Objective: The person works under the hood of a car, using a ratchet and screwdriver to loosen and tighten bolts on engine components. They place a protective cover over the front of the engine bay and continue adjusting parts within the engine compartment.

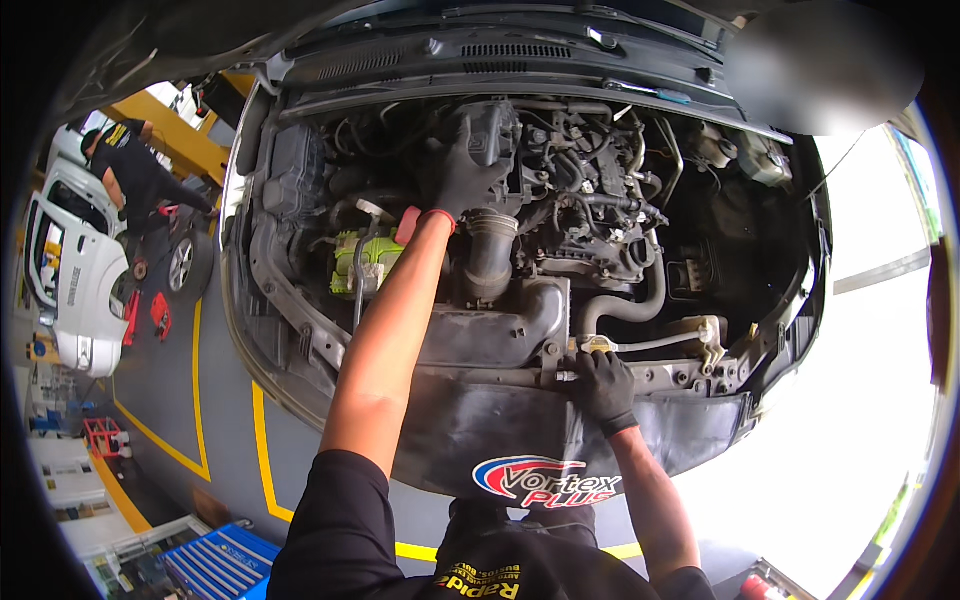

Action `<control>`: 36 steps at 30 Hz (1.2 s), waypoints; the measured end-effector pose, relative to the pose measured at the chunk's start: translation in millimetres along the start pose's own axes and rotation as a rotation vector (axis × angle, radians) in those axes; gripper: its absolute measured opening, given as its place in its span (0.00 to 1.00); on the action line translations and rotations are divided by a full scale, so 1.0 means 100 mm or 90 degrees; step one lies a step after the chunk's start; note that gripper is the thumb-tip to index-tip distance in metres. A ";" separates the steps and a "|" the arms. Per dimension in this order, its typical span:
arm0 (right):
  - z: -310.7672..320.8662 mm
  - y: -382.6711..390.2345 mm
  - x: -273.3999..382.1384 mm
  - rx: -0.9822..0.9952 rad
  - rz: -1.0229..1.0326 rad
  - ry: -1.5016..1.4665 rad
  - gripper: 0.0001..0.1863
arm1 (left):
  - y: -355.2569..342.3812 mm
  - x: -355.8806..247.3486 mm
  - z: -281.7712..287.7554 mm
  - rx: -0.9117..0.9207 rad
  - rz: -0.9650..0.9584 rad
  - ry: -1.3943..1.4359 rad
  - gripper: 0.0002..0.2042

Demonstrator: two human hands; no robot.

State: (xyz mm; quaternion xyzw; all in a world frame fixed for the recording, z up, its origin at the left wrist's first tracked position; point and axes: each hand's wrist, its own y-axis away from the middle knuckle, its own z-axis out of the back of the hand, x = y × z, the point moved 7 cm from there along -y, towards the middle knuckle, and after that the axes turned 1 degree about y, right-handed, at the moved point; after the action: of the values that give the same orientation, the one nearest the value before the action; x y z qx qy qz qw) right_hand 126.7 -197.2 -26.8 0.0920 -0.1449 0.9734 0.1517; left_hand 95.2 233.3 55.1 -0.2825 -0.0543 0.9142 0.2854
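My left hand, in a black glove with a red cuff, reaches deep into the engine bay. Its fingers are closed on a black plastic housing beside the engine. Just below that hand, a ribbed black intake hose runs down toward the front. My right hand, also gloved, is at the front crossmember with its fingers curled. A yellowish radiator cap sits right above its fingertips. Whatever the right fingers hold, if anything, is hidden under the glove.
A lime-green battery stands left of my left forearm. A black fender cover drapes over the car's front edge. Farther left are a person bending over, a wheel, a white vehicle door panel and a blue tool chest.
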 end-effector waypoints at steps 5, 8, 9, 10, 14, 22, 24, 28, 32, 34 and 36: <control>0.09 -0.12 0.27 -0.012 0.044 -0.038 0.20 | -0.14 0.33 0.10 -0.041 -0.040 0.207 0.60; 0.01 -0.18 0.38 -0.022 0.047 -0.065 0.21 | -0.05 0.56 -0.03 -0.133 -0.074 0.185 0.58; 0.02 -0.14 0.36 -0.033 0.048 -0.055 0.21 | -0.10 0.52 -0.02 -0.141 -0.073 0.232 0.58; 0.02 -0.14 0.34 -0.045 0.052 -0.049 0.22 | -0.15 0.52 0.03 -0.152 -0.071 0.275 0.57; 0.01 -0.07 0.22 0.003 0.024 -0.033 0.24 | 0.15 0.17 0.09 -0.213 -0.025 0.003 0.58; -0.02 -0.11 0.18 -0.009 0.010 -0.041 0.23 | 0.03 0.17 0.35 -0.225 -0.027 0.127 0.52; -0.04 -0.12 0.23 -0.003 0.010 -0.045 0.22 | 0.02 0.13 0.25 -0.248 0.036 0.141 0.51; -0.06 -0.11 0.19 0.000 0.008 -0.064 0.25 | 0.14 -0.08 0.21 -0.295 0.106 0.099 0.53; -0.02 -0.06 0.15 0.002 0.005 -0.041 0.24 | 0.28 -0.03 0.19 -0.242 0.050 0.126 0.52; -0.02 -0.16 0.33 -0.003 0.015 -0.085 0.23 | 0.32 0.32 0.28 -0.305 -0.012 0.108 0.48; 0.01 -0.17 0.32 0.007 0.009 -0.079 0.23 | 0.40 0.25 0.40 -0.298 -0.067 0.126 0.40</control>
State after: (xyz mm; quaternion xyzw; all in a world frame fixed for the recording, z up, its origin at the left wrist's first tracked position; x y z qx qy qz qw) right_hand 101.7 -173.6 -14.8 0.1522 -0.1491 0.9676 0.1354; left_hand 36.3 216.4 65.6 -0.4256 -0.2512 0.8286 0.2631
